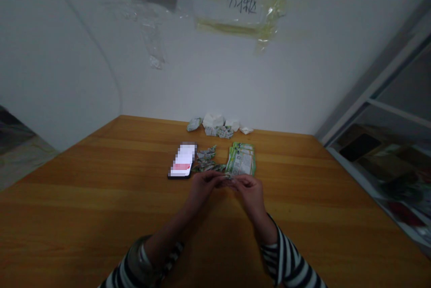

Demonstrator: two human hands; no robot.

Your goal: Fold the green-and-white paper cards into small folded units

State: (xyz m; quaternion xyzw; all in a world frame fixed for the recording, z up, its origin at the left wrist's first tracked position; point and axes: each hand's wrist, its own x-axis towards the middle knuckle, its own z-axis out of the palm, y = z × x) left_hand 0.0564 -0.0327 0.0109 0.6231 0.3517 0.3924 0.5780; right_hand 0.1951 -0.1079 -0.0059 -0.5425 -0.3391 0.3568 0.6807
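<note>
Together, the left hand (204, 188) and the right hand (251, 194) meet above a honey-toned wooden tabletop (101, 198), both curled closed, their fingertips pinching a small scrap of green-and-white packaging (226, 179). It is mostly hidden between them, so its exact shape cannot be told. Just ahead of the right hand lies a loose stack of flat green-and-white printed sachets (241, 160), its near edge almost at the fingers. Ahead of the left hand sits a scattered row of crumpled green-and-silver wrappers (206, 159), and just left of them a black smartphone (182, 160) lies flat, its lit screen pixelated. Farther ahead of both hands, near the wall, is a heap of crumpled white and green packets (213, 125). Black-and-white striped sleeves (286, 259) cover the forearms nearest the camera. High above the hands, a clear plastic pouch holding a handwritten paper sign (242, 5) is taped to the white wall.
</note>
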